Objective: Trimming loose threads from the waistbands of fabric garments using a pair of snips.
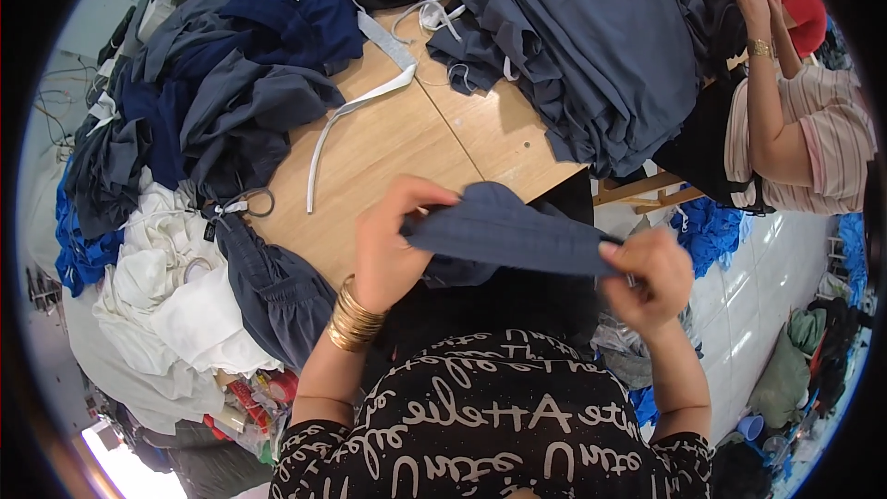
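Both hands hold a dark grey-blue piece of clothing with a flat waistband (527, 238), stretched sideways in front of my body at the table's near edge. My left hand (390, 236), with gold bangles on the wrist, pinches the band's left end. At the other end, my right hand (650, 277) is closed with its thumb on top of the cloth. A small shiny bit shows by the right fingers, too small to name. The rest of the garment hangs below the band, partly hidden against dark cloth on my lap.
A wooden table (388, 143) carries a grey garment pile (591, 46) at the far right and navy and grey clothes (240, 65) at the left. White cloth (176, 286) lies left. A pale strip (356, 103) crosses the tabletop. Another person (785, 120) works at right.
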The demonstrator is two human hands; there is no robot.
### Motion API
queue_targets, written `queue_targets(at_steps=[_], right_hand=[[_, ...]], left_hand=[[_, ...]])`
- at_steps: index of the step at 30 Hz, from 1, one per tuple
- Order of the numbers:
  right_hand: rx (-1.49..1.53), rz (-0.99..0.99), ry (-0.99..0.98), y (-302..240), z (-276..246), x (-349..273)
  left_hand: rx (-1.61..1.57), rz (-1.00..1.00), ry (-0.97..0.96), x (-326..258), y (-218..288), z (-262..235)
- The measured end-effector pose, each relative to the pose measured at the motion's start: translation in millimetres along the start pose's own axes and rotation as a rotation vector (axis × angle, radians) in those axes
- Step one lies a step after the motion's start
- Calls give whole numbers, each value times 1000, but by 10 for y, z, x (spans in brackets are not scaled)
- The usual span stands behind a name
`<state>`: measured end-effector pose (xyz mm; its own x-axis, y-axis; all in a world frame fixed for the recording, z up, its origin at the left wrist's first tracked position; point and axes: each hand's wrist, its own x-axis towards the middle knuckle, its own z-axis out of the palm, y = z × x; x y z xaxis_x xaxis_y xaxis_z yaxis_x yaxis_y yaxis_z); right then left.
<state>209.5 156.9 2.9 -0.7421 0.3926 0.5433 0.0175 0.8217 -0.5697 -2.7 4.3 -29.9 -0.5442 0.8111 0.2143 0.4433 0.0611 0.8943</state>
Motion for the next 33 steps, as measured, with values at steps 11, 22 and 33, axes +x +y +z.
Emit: queue_targets(at_steps=[11,22,33], right_hand=[[770,1009,-170,359,-344,183],[768,1011,-204,518,-407,159],[744,974,-318,383,-404,329]], left_hand=[[-431,-462,-724,228,-151,-201],[-391,-383,-794,372,22,-285],[-395,-368,-771,378,40,-247]])
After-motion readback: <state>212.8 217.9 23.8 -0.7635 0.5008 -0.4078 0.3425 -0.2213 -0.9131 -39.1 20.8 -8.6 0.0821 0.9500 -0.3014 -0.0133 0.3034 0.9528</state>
